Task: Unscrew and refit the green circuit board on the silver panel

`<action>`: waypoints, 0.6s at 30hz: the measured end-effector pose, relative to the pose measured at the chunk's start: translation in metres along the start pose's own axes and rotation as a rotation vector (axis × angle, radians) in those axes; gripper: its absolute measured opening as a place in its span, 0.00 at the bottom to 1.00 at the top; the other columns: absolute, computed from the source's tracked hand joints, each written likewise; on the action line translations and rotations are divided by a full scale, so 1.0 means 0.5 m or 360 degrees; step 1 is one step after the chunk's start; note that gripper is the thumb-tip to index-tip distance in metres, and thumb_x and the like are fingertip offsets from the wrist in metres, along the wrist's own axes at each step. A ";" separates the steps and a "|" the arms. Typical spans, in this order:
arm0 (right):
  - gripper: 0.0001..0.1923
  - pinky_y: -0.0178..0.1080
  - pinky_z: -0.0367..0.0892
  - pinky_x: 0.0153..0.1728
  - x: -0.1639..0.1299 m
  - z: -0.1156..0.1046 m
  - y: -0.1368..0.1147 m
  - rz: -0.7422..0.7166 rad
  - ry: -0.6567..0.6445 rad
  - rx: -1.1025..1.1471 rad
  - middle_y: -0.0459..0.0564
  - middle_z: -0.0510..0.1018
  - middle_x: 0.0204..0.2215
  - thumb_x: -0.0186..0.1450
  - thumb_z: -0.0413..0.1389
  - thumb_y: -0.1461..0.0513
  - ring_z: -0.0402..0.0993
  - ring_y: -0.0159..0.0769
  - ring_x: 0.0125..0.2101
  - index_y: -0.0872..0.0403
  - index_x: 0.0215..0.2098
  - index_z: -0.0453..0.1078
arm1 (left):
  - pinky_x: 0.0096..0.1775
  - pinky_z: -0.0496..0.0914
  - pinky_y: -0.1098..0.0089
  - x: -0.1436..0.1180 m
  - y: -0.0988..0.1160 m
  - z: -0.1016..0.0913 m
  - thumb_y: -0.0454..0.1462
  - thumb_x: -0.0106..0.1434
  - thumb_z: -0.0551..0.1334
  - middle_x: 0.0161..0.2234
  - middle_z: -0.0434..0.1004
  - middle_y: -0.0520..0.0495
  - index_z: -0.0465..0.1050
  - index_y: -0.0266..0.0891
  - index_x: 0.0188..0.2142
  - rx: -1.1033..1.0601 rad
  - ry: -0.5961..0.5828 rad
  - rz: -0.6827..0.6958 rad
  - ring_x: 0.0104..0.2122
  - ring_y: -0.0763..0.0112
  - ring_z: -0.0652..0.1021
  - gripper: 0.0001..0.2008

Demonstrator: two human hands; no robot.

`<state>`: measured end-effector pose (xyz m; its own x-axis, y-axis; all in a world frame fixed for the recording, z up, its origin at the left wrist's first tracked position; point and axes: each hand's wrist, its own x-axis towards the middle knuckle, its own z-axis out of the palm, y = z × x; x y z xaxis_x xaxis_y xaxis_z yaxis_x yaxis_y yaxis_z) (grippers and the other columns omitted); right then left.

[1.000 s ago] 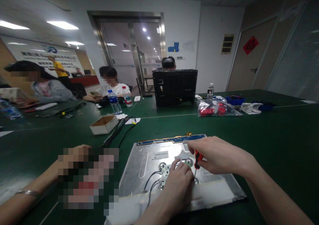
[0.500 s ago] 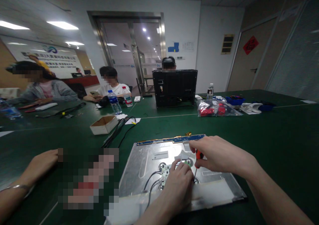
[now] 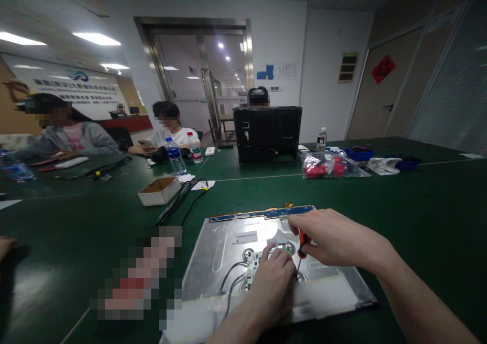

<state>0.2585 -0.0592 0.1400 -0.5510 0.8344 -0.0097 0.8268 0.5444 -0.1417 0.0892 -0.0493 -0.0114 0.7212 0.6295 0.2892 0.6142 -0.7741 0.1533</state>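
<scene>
In the head view, my right hand (image 3: 323, 232) is closed round a red and black screwdriver (image 3: 303, 242). Its shaft points down to a round screw mount (image 3: 300, 276) on a silver metal panel (image 3: 216, 242). My left hand (image 3: 276, 273) lies over a small circuit board (image 3: 252, 264), its fingers bent and bunched at the board's right part, close to the screwdriver tip. What the left fingertips grip is partly hidden. Black wires (image 3: 230, 270) run from the board's left side. A blue circuit strip (image 3: 262, 215) lines the panel's far edge.
Left of the panel are black cables (image 3: 175, 207) and an open cardboard box (image 3: 159, 192). Water bottles (image 3: 175, 157), a black monitor-like casing (image 3: 267, 135) and a plastic bag with red items (image 3: 331, 166) stand farther back. Other people (image 3: 76, 131) sit across the green table (image 3: 418, 222).
Another person's hand at the left has pulled back almost out of view. My right hand and the screwdriver have shifted only slightly; my left hand stays put.
</scene>
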 end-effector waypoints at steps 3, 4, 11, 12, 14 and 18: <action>0.09 0.36 0.54 0.26 0.001 -0.002 -0.003 0.0043 0.0003 -0.0048 0.49 0.76 0.32 0.59 0.54 0.65 0.71 0.37 0.30 0.53 0.38 0.68 | 0.56 0.55 0.54 -0.001 0.001 -0.001 0.35 0.57 0.59 0.37 0.72 0.47 0.69 0.39 0.32 -0.0017 0.0015 -0.0008 0.40 0.63 0.70 0.03; 0.08 0.36 0.54 0.25 0.001 -0.003 -0.004 0.0053 0.0010 -0.0059 0.49 0.76 0.31 0.59 0.54 0.65 0.71 0.37 0.30 0.53 0.38 0.68 | 0.56 0.55 0.55 -0.001 0.001 -0.002 0.34 0.57 0.59 0.37 0.72 0.47 0.69 0.39 0.33 -0.0019 0.0024 -0.0013 0.40 0.63 0.70 0.03; 0.07 0.36 0.55 0.26 0.002 -0.002 -0.005 0.0098 0.0005 -0.0057 0.48 0.76 0.31 0.59 0.56 0.62 0.71 0.38 0.30 0.52 0.37 0.69 | 0.56 0.55 0.53 0.000 0.004 -0.007 0.33 0.57 0.58 0.37 0.72 0.46 0.69 0.39 0.33 -0.0026 0.0004 -0.0008 0.40 0.62 0.70 0.04; 0.07 0.36 0.55 0.26 0.002 -0.002 -0.005 0.0100 -0.0001 -0.0048 0.48 0.76 0.32 0.59 0.56 0.62 0.71 0.39 0.31 0.52 0.37 0.68 | 0.55 0.55 0.53 0.000 0.004 -0.007 0.32 0.57 0.57 0.37 0.72 0.46 0.69 0.39 0.33 -0.0026 0.0009 -0.0011 0.40 0.62 0.70 0.04; 0.07 0.36 0.55 0.26 0.000 -0.001 -0.004 0.0092 -0.0011 -0.0012 0.48 0.76 0.32 0.59 0.56 0.62 0.71 0.38 0.31 0.52 0.37 0.68 | 0.55 0.55 0.54 0.000 0.005 -0.007 0.32 0.57 0.57 0.36 0.73 0.46 0.69 0.39 0.32 -0.0028 0.0021 -0.0021 0.39 0.63 0.70 0.04; 0.08 0.36 0.55 0.27 -0.003 0.002 0.000 0.0036 -0.0001 0.0023 0.47 0.75 0.33 0.57 0.54 0.65 0.69 0.37 0.31 0.52 0.36 0.67 | 0.56 0.54 0.55 0.000 0.003 -0.003 0.33 0.57 0.58 0.37 0.73 0.46 0.69 0.39 0.32 -0.0013 0.0012 -0.0017 0.40 0.63 0.71 0.03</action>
<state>0.2591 -0.0604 0.1391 -0.5321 0.8466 -0.0138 0.8375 0.5239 -0.1555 0.0895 -0.0506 -0.0096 0.7123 0.6370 0.2948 0.6190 -0.7681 0.1640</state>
